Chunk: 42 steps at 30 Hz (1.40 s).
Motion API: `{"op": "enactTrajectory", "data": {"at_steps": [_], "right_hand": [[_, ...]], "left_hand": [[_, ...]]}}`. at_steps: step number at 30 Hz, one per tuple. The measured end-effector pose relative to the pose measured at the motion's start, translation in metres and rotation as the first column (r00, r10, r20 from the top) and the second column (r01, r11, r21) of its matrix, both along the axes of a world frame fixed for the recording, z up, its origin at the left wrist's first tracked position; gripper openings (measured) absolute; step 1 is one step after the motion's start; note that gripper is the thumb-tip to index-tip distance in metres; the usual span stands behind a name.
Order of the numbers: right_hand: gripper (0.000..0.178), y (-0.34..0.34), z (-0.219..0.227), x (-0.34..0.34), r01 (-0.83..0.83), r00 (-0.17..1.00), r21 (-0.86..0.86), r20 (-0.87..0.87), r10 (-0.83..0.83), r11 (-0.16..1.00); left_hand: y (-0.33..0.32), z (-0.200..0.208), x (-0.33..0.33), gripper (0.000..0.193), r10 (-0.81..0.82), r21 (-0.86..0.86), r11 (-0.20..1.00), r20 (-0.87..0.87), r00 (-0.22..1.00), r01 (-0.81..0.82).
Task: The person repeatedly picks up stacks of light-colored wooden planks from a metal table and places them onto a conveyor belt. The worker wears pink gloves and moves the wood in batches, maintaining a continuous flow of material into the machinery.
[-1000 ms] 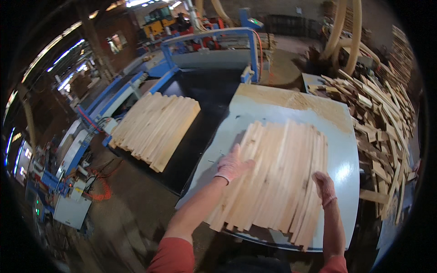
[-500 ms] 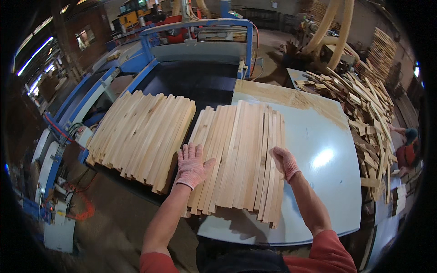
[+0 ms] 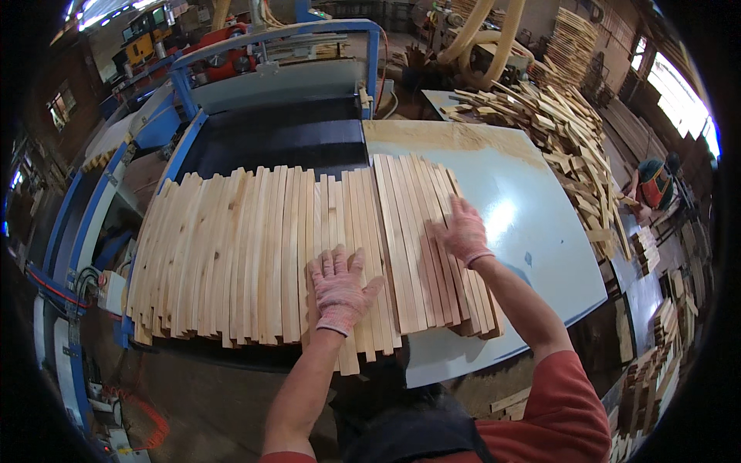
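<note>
Wooden strips (image 3: pixel 297 239), pale and narrow, lie side by side in a broad bank that runs from the black belt (image 3: pixel 270 139) at the left of the pale table (image 3: pixel 540 247) onto that table's left part. Their near ends are uneven, and the rightmost strips slant, fanning a little over the table.

My left hand (image 3: pixel 340 293), in a pinkish knit glove, lies palm down on strips to the left of the table, fingers spread, pinching nothing. My right hand (image 3: pixel 463 231), gloved alike, rests on the rightmost strips above the table, thumb apart from the fingers.

Behind the belt, left of the table's far edge, stands a blue frame (image 3: pixel 270 36). Beyond the table's far right side is a heap of scrap wood (image 3: pixel 575 154); right of the table, a co-worker (image 3: pixel 654 189) in red.
</note>
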State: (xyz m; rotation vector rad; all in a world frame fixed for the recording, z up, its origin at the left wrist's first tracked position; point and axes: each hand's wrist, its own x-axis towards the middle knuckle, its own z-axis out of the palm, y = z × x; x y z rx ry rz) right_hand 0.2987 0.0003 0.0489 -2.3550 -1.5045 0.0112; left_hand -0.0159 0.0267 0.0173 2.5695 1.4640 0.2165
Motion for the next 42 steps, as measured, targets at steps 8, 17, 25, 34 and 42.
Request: {"op": "enactTrajectory", "data": {"at_steps": [8, 17, 25, 34, 42], "right_hand": [[0.074, 0.074, -0.02, -0.101, -0.16, 0.979, -0.073, 0.116, 0.168, 0.984], [0.068, 0.061, -0.03, -0.066, -0.193, 0.981, -0.019, 0.011, 0.193, 0.981], [0.072, 0.036, -0.038, -0.011, -0.147, 0.989, 0.007, 0.025, 0.147, 0.989], [0.064, 0.038, 0.016, -0.104, -0.185, 0.914, 0.045, -0.36, 0.189, 0.982], [0.045, 0.015, -0.021, -0.134, 0.054, 0.558, -0.101, -0.822, -0.114, 0.993]], "left_hand": [[-0.002, 0.034, 0.01, 0.084, -0.042, -0.1, 0.995, -0.137, 0.99, 0.028], [-0.004, 0.007, 0.015, 0.083, -0.044, -0.014, 0.999, -0.163, 0.986, 0.042], [-0.006, 0.002, 0.015, 0.089, -0.034, 0.01, 0.999, -0.223, 0.974, 0.037], [0.024, 0.006, -0.061, 0.082, -0.068, 0.013, 0.998, 0.132, 0.989, 0.067], [0.077, 0.007, -0.354, 0.064, 0.196, 0.273, 0.914, 0.352, 0.915, -0.3]]}}
